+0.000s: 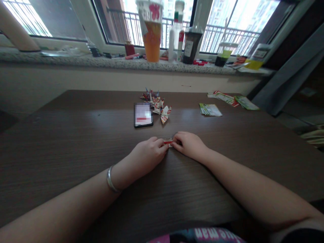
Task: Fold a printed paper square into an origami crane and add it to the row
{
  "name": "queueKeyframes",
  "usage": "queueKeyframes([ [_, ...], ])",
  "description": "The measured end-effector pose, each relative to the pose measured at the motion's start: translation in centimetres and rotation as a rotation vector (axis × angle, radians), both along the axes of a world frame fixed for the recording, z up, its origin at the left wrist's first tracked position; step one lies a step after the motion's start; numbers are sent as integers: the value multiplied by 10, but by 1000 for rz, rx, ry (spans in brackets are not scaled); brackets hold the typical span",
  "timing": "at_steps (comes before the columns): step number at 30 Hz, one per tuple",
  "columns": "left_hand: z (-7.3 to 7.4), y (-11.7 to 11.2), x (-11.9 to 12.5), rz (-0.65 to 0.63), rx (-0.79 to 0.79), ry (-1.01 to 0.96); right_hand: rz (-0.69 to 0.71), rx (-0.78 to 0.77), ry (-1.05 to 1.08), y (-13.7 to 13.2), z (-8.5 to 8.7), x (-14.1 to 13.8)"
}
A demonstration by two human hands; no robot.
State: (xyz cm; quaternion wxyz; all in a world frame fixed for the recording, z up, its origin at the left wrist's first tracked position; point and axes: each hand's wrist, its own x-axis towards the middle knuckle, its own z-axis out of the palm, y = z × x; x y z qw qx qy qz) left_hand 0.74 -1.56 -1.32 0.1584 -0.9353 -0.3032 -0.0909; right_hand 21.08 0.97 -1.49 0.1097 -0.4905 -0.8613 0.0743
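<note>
Between my hands, low on the brown table, is a small piece of printed paper (pixel 168 142), whitish with a red stripe. My left hand (pixel 149 152) pinches its left end, fingers curled together. The right end is gripped by my right hand (pixel 188 145), with thumb and fingers closed. Most of the paper is hidden by the fingers, so its folds cannot be made out. A silver bangle (pixel 110 179) circles my left wrist. Just beyond the hands, several folded paper shapes (pixel 165 114) in red and white lie in a cluster.
A phone (pixel 143 115) with a lit, blurred screen lies left of the folded shapes. A stack of paper slips (pixel 210 109) and more printed strips (pixel 225 98) are at the back right. Cups and bottles, including a tall orange drink (pixel 152 40), line the window sill (pixel 83 60).
</note>
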Motion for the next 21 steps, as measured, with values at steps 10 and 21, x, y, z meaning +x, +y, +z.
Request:
queueKeyframes([
  [10, -1, 2, 1, -12, -5, 9, -40, -27, 18, -1, -1, -1],
  [21, 7, 2, -6, -8, -185, -46, -24, -20, 27, -3, -3, -2],
])
